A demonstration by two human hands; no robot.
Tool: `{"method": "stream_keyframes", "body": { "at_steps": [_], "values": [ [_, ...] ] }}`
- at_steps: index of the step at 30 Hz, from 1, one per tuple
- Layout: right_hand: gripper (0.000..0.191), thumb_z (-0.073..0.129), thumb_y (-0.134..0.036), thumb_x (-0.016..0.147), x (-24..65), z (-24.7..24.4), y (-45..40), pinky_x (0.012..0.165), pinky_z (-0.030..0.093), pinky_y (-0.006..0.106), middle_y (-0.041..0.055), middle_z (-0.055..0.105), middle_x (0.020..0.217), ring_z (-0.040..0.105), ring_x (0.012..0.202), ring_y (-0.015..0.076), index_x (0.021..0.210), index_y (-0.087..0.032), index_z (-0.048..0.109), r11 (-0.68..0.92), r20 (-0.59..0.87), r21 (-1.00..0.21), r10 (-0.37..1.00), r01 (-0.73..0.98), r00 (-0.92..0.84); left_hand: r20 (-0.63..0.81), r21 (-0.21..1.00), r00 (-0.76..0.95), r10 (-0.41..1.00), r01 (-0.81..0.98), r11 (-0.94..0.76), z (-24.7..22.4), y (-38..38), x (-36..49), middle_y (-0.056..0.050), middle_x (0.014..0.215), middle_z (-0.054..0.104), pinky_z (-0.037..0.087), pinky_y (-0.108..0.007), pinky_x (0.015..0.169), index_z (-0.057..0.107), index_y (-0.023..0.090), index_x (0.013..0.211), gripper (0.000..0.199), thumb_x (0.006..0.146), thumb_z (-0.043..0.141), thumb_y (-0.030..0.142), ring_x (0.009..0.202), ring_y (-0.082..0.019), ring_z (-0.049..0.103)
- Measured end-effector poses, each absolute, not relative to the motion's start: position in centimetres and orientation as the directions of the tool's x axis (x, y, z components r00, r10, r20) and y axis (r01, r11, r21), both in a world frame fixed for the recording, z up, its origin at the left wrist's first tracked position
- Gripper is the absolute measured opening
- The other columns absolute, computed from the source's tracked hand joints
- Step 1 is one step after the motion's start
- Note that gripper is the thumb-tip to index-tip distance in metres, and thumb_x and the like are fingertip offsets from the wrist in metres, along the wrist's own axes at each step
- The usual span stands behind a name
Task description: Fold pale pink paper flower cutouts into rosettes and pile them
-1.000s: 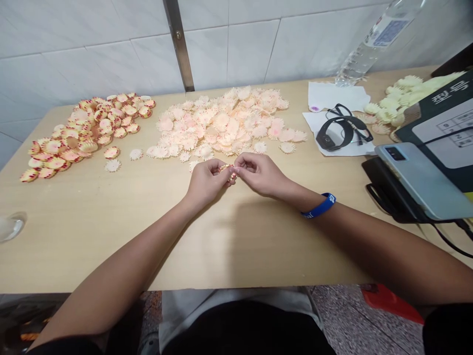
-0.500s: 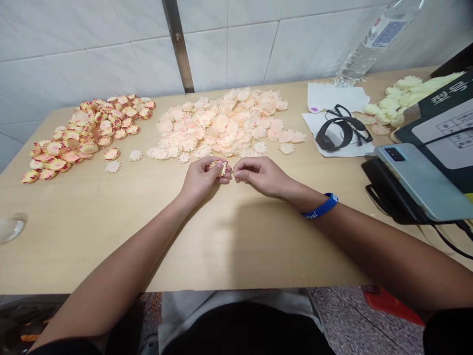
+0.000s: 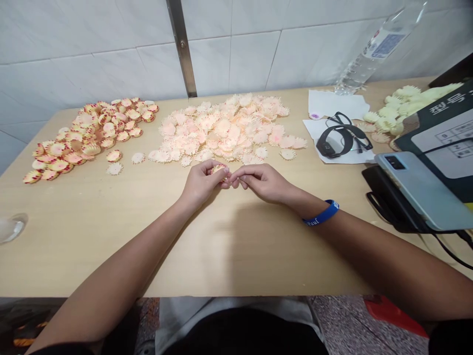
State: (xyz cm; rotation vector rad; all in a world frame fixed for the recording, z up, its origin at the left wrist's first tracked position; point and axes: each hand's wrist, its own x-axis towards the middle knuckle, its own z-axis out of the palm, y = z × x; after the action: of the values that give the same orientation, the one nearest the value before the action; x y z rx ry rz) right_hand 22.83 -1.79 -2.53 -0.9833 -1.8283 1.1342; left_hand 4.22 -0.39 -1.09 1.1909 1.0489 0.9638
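Note:
My left hand (image 3: 202,184) is closed around a small artificial flower head (image 3: 220,170), cream-yellow with red-tipped petals and partly covered by the thumb. Beside it, my right hand (image 3: 264,182) has its fingers pinched together at the flower's right edge; whether anything is between them is too small to tell. Just beyond both hands lies a broad heap of pale pink petal discs (image 3: 225,128). Further left is a pile of red-edged flower heads (image 3: 81,135), like the held one. Two pale discs and a red-edged flower head (image 3: 114,156) lie apart between the heaps.
At the right are a black wristband (image 3: 335,140) on white paper (image 3: 312,129), a water bottle (image 3: 364,59), pale green flower pieces (image 3: 391,111) and a phone (image 3: 421,192) on a black device. A clear round object (image 3: 14,228) sits at the table's left edge.
My right hand has moved left, its fingertips now meeting the left hand at the flower head. The left thumb has shifted over the flower. The camera view has tilted slightly.

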Motion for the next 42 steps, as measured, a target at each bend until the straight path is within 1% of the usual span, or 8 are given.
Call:
{"method": "stream_keyframes", "body": {
  "at_steps": [5, 11, 14, 18, 26, 34, 39, 42],
  "values": [
    [0.027, 0.044, -0.012, 0.089, 22.76, -3.02, -1.56, 0.067, 0.049, 0.029, 0.005, 0.071, 0.087, 0.058, 0.067, 0.0115, 0.098, -0.017, 0.069, 0.288, 0.202, -0.942, 0.895, 0.17, -0.398, -0.14, 0.982, 0.248, 0.959, -0.091, 0.167, -1.06, -0.23, 4.11, -0.005, 0.072, 0.07, 0.058, -0.027, 0.062, 0.066, 0.012, 0.082, 0.032, 0.07, 0.08, 0.039, 0.062, -0.015, 0.068],
    [0.017, 0.049, -0.021, 0.09, 22.54, -3.22, -1.41, 0.051, 0.042, 0.024, 0.0054, 0.068, 0.083, 0.054, 0.058, 0.0099, 0.096, -0.016, 0.065, 0.161, 0.141, -0.984, 0.965, 0.075, -0.222, -0.13, 0.977, 0.248, 0.96, -0.134, 0.167, -0.98, -0.28, 4.2, -0.003, 0.071, 0.068, 0.055, -0.026, 0.058, 0.063, 0.013, 0.103, 0.035, 0.078, 0.074, 0.035, 0.056, -0.012, 0.065],
    [0.016, 0.051, -0.022, 0.089, 22.52, -3.21, -1.43, 0.051, 0.041, 0.024, 0.0042, 0.067, 0.079, 0.053, 0.057, 0.0093, 0.094, -0.015, 0.065, 0.151, 0.133, -0.986, 0.966, 0.065, -0.223, -0.153, 0.973, 0.235, 0.96, -0.135, 0.189, -1.17, -0.19, 4.15, -0.006, 0.075, 0.071, 0.057, -0.028, 0.064, 0.063, 0.011, 0.094, 0.033, 0.071, 0.08, 0.028, 0.061, -0.013, 0.066],
    [0.015, 0.053, -0.022, 0.088, 22.46, -3.09, -1.51, 0.053, 0.042, 0.024, 0.0031, 0.066, 0.077, 0.052, 0.057, 0.0087, 0.093, -0.015, 0.065, 0.156, 0.135, -0.985, 0.965, 0.078, -0.226, -0.193, 0.968, 0.261, 0.946, -0.107, 0.227, -1.33, -0.11, 3.95, -0.008, 0.072, 0.071, 0.056, -0.028, 0.06, 0.062, 0.011, 0.074, 0.034, 0.068, 0.082, 0.037, 0.056, -0.013, 0.064],
    [0.016, 0.052, -0.022, 0.087, 22.33, -2.98, -1.52, 0.054, 0.041, 0.025, 0.0032, 0.066, 0.076, 0.051, 0.056, 0.0093, 0.094, -0.015, 0.065, 0.135, 0.113, -0.987, 0.971, 0.09, -0.21, -0.211, 0.96, 0.292, 0.933, -0.115, 0.253, -1.14, -0.25, 4.15, -0.008, 0.065, 0.069, 0.055, -0.027, 0.056, 0.062, 0.01, 0.075, 0.029, 0.081, 0.073, 0.036, 0.054, -0.015, 0.065],
    [0.017, 0.05, -0.02, 0.086, 22.4, -3.22, -1.43, 0.055, 0.041, 0.025, 0.0013, 0.064, 0.073, 0.051, 0.056, 0.0097, 0.098, -0.016, 0.062, 0.173, 0.144, -0.98, 0.959, 0.1, -0.243, -0.228, 0.943, 0.377, 0.898, -0.142, 0.3, -1.44, 0.08, 3.79, -0.008, 0.072, 0.072, 0.056, -0.033, 0.071, 0.068, 0.01, 0.093, 0.041, 0.064, 0.088, 0.031, 0.07, -0.019, 0.07],
    [0.018, 0.05, -0.021, 0.087, 22.43, -3.32, -1.49, 0.056, 0.042, 0.025, 0.0022, 0.066, 0.075, 0.053, 0.058, 0.0105, 0.1, -0.016, 0.061, 0.188, 0.153, -0.974, 0.956, 0.124, -0.251, -0.262, 0.951, 0.372, 0.891, -0.058, 0.304, -0.9, -0.37, 3.94, -0.008, 0.071, 0.07, 0.055, -0.031, 0.068, 0.068, 0.009, 0.074, 0.041, 0.056, 0.091, 0.039, 0.065, -0.017, 0.068],
    [0.018, 0.049, -0.02, 0.087, 22.35, -3.24, -1.55, 0.058, 0.044, 0.026, 0.0025, 0.066, 0.075, 0.053, 0.059, 0.0106, 0.099, -0.016, 0.061, 0.193, 0.152, -0.97, 0.955, 0.147, -0.254, -0.248, 0.958, 0.372, 0.895, -0.041, 0.282, -0.61, -0.66, 4.15, -0.006, 0.066, 0.068, 0.054, -0.029, 0.062, 0.066, 0.009, 0.069, 0.04, 0.062, 0.087, 0.042, 0.055, -0.013, 0.064]
  ]
}}
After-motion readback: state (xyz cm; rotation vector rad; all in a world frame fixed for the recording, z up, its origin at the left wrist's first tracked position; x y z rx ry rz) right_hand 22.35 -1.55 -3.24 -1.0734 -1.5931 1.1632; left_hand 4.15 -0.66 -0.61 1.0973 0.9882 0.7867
